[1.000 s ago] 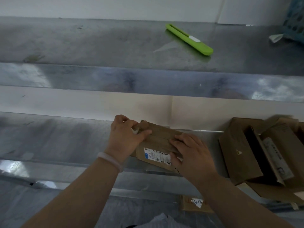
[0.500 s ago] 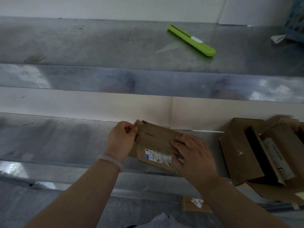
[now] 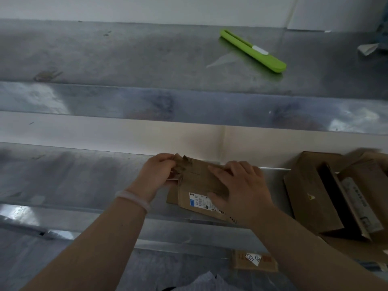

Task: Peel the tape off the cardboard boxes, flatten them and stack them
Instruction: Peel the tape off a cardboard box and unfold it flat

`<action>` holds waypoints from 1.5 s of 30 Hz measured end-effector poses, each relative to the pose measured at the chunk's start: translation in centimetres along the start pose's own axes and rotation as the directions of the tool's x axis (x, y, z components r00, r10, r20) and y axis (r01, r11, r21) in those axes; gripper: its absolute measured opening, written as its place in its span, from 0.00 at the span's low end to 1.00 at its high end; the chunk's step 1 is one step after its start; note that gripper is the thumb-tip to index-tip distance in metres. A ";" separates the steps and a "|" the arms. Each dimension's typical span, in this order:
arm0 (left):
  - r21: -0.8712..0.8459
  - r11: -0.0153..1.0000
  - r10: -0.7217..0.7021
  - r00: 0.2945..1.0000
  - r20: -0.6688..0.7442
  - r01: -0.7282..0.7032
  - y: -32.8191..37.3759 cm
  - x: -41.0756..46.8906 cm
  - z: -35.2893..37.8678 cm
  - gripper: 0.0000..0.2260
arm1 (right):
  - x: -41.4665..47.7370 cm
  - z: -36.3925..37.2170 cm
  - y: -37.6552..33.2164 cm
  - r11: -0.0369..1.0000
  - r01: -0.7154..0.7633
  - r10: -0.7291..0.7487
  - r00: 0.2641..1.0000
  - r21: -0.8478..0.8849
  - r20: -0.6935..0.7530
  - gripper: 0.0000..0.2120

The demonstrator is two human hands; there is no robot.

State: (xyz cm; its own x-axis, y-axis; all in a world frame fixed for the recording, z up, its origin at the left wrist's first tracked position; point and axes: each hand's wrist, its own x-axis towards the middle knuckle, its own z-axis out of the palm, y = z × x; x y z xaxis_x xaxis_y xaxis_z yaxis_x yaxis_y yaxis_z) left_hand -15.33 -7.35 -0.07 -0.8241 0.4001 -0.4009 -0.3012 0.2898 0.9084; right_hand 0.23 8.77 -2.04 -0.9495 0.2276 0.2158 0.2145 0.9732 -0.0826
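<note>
Brown cardboard box [image 3: 195, 185] lies at the table's [image 3: 84, 177] near edge, its torn far-left corner pinched by the left hand [image 3: 156, 175] while the right hand [image 3: 241, 185] presses flat on it, fingers straight. A hard tug may rip the cardboard further.

One camera sits on the person's head. It looks forward and down, from close above the left hand [image 3: 156, 175], the right hand [image 3: 243, 190] and the cardboard box [image 3: 197, 181] on the near shelf [image 3: 73, 175]. The table [image 3: 126, 51] lies farther off, by the white wall [image 3: 147, 7].
</note>
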 end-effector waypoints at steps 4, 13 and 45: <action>0.154 0.987 0.055 0.998 -0.005 -0.053 0.3 0.0 0.1 0.06 | 1.5 0.6 -0.8 0.987 0.152 -0.147 0.985 -0.046 0.086 0.30; 0.181 0.975 0.149 0.982 -0.113 -0.127 -2.1 1.5 -0.1 0.04 | 1.4 1.3 -0.8 0.989 0.148 -0.147 0.987 -0.025 0.059 0.27; -0.586 0.733 -0.278 0.939 0.203 0.344 -3.9 2.3 -0.4 0.11 | 1.5 1.2 -1.0 0.996 0.092 -0.090 0.992 -0.019 0.093 0.28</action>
State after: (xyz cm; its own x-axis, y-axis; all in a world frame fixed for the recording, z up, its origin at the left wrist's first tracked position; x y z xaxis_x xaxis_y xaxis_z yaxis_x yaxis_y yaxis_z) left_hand -16.23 -7.94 -4.43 -0.5925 0.4715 -0.6532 -0.7857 -0.1594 0.5977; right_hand -1.68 8.06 -2.77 -0.9821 0.1354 0.1307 0.1307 0.9904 -0.0440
